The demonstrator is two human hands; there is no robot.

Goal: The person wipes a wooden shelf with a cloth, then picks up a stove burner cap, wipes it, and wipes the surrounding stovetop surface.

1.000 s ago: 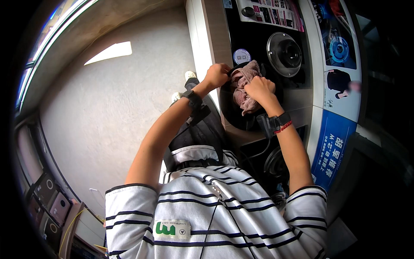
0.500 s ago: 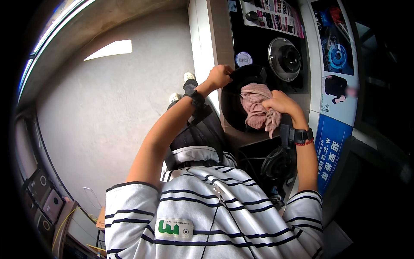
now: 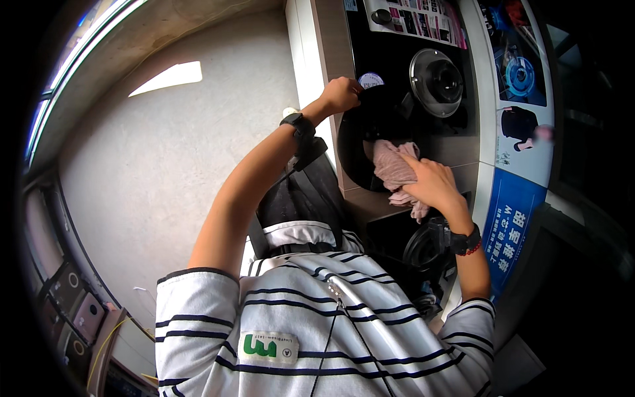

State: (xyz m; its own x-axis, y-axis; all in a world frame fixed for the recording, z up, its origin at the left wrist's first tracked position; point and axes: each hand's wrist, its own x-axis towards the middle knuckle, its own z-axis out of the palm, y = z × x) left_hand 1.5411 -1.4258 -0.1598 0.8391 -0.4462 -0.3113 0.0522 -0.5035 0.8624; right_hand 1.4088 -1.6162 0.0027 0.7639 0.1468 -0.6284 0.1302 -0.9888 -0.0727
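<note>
My left hand (image 3: pixel 342 94) is closed at the upper rim of a large black round pan (image 3: pixel 357 162), whose exact kind is hard to make out in the dark. A crumpled pink cloth (image 3: pixel 395 165) is in my right hand (image 3: pixel 433 184), which presses it against the pan's right side. The cloth's loose end hangs below my fingers. Part of the pan's inside is hidden behind the cloth.
A black cooktop with a round metal burner (image 3: pixel 436 83) lies beyond the pan. A printed sheet (image 3: pixel 420 20) and a dark knob (image 3: pixel 381 16) are farther up. A blue printed panel (image 3: pixel 512 228) runs along the right. Another round burner (image 3: pixel 423 246) sits below my right hand.
The pan has tilted and shifted as my left hand moved slightly up. My right hand with the cloth has moved a little down, and the cloth is more bunched under the fingers.
</note>
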